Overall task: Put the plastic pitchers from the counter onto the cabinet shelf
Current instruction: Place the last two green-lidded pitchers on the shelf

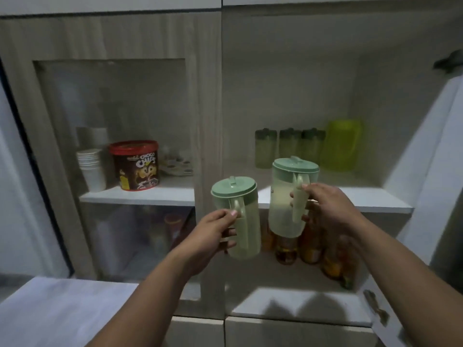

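Observation:
I hold two pale green plastic pitchers with darker green lids in the air before an open cabinet. My left hand [215, 234] grips the handle of the left pitcher [246, 221], which hangs in front of the cabinet's middle post. My right hand [325, 209] grips the handle of the right pitcher [280, 204], raised a little higher, its lid level with the white cabinet shelf [363, 196] and its base below the shelf's front edge. Both pitchers stay upright.
At the back of that shelf stand three green tumblers [288, 149] and a yellow-green container [342, 146]. Bottles [310, 246] fill the compartment below. Behind the shut glass door on the left are paper cups [91, 169] and a cereal tub [135, 166]. The open door [431, 151] stands at right.

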